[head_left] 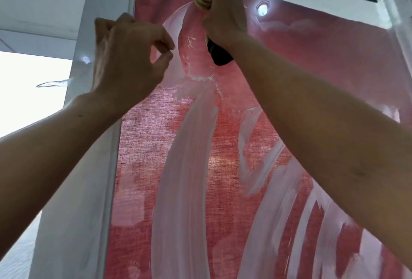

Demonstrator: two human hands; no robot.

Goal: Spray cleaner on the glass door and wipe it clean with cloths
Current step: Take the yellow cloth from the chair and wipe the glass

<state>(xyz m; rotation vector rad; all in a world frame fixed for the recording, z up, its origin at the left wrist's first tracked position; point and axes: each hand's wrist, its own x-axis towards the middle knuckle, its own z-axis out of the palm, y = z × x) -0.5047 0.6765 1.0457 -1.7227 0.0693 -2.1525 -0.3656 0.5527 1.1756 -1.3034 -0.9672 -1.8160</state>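
Note:
The glass door (223,145) fills the view, with a red curtain behind it and broad white streaks of cleaner smeared over the pane. My right hand (223,13) is raised near the top of the glass and grips a yellow cloth (200,2), pressed against the pane. A dark object (219,54) shows just below that hand's wrist; what it is I cannot tell. My left hand (127,56) is held up at the pane's left side, fingers curled, thumb and forefinger close together, holding nothing that I can see.
A white door frame (98,100) runs down the left of the pane and another frame part (396,11) stands at the top right. A lamp's reflection (263,8) glints on the glass. Bright daylight (29,91) shows to the far left.

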